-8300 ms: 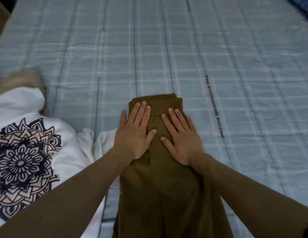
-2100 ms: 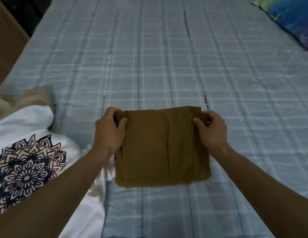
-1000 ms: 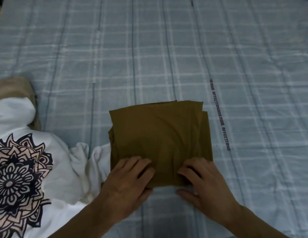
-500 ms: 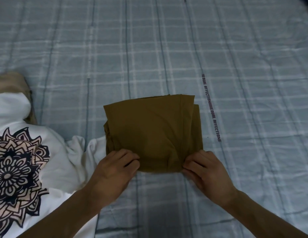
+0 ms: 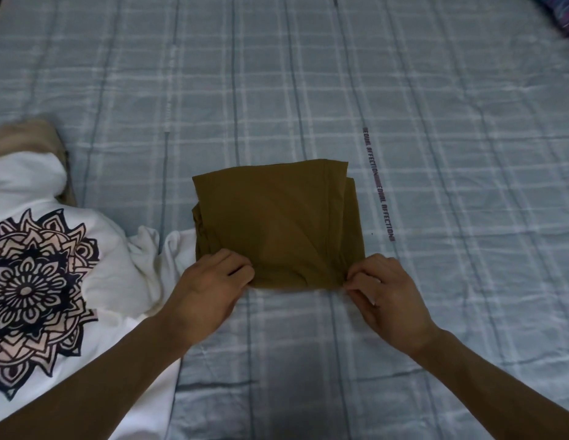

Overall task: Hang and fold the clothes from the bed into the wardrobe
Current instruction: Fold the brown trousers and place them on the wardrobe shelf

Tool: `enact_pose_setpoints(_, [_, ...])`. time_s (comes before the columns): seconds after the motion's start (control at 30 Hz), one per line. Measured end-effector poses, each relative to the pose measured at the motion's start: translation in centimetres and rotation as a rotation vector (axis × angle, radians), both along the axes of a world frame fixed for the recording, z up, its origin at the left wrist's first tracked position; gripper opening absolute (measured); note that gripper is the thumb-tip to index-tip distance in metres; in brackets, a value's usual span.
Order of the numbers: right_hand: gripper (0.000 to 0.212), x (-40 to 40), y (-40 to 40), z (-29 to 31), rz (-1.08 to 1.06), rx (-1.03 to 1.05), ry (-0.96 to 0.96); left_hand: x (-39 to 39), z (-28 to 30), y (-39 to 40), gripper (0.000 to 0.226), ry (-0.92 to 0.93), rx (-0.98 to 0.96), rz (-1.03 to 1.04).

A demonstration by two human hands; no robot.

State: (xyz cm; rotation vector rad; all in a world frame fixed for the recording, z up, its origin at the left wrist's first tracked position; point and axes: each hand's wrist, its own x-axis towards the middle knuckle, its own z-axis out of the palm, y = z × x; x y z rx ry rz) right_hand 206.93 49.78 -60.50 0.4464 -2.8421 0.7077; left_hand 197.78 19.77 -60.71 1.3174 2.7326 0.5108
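Observation:
A brown garment [image 5: 276,223] lies folded into a rough square on the blue checked bed sheet [image 5: 308,90]. My left hand [image 5: 210,290] pinches its near left corner, fingers curled over the edge. At the near right corner, my right hand [image 5: 388,300] pinches the fabric between thumb and fingers. Both forearms reach in from the bottom of the view.
A white shirt with a dark mandala print [image 5: 38,281] lies at the left, its edge touching the brown garment. A beige garment [image 5: 29,138] sits behind it. A colourful pillow [image 5: 559,14] shows at the top right corner.
The long brown garment was smoothed flat, then folded into a square. Since half a second ago both hands have stayed at the near corners, pinching the edge.

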Motion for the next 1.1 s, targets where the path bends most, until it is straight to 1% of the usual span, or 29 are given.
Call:
enact_pose_setpoints(0.07, [0.011, 0.3, 0.6, 0.1, -0.016, 0.019, 0.004, 0.0, 0.1, 0.0, 0.021, -0.011, -0.01, 0.006])
enact_pose_setpoints(0.13, [0.013, 0.5, 1.2, 0.1, -0.042, 0.037, 0.003, 0.1, 0.3, 0.1, 0.007, -0.007, -0.008, 0.022])
enact_pose_setpoints(0.17, [0.013, 0.5, 1.4, 0.1, -0.057, 0.047, -0.005, 0.1, 0.4, 0.2, 0.008, -0.013, -0.011, 0.036])
enact_pose_setpoints(0.2, [0.014, 0.6, 1.4, 0.0, -0.068, 0.06, -0.017, 0.3, 0.4, 0.3, 0.014, -0.02, -0.019, 0.045])
enact_pose_setpoints(0.27, [0.016, 0.7, 1.3, -0.2, -0.08, 0.088, -0.051, 0.4, 0.5, 0.4, 0.019, -0.026, -0.03, 0.061])
enact_pose_setpoints(0.37, [0.016, 1.0, 0.9, -0.2, -0.088, 0.088, -0.082, 0.6, 0.6, 0.6, 0.017, -0.017, -0.042, 0.075])
enact_pose_setpoints(0.43, [0.016, 1.2, 0.3, 0.0, -0.138, 0.069, -0.067, 0.7, 0.6, 0.7, 0.017, -0.019, -0.051, 0.088])
enact_pose_setpoints(0.5, [0.026, 1.2, -0.8, 0.4, -0.172, 0.086, -0.021, 1.0, 0.6, 0.7, 0.025, -0.048, -0.07, 0.109])
enact_pose_setpoints(0.57, [0.04, 1.0, -2.5, 0.6, -0.103, 0.113, -0.019, 1.4, 0.5, 0.8, 0.036, -0.082, -0.11, 0.131])
enact_pose_setpoints(0.63, [0.055, 0.5, -4.2, 0.3, -0.022, 0.14, -0.097, 1.4, 0.6, 1.1, 0.045, -0.113, -0.142, 0.166])
enact_pose_setpoints(0.7, [0.063, 0.0, -5.3, -0.3, -0.018, 0.167, -0.179, 1.2, 0.7, 1.6, 0.05, -0.124, -0.18, 0.189])
enact_pose_setpoints(0.8, [0.057, -0.8, -4.9, -0.8, -0.095, 0.195, -0.227, 0.7, 1.1, 2.1, 0.049, -0.097, -0.243, 0.166])
enact_pose_setpoints(0.9, [0.054, -1.3, -3.3, -1.2, -0.134, 0.221, -0.185, 0.4, 1.1, 2.3, 0.043, -0.071, -0.257, 0.177])
enact_pose_setpoints(1.0, [0.055, -1.8, -2.8, -1.6, -0.143, 0.226, -0.114, -0.4, 0.8, 2.0, 0.032, -0.131, -0.193, 0.251])
enact_pose_setpoints(1.1, [0.049, -2.7, -2.9, -1.4, -0.144, 0.201, -0.109, -1.1, 0.9, 1.4, 0.027, -0.191, -0.086, 0.278])
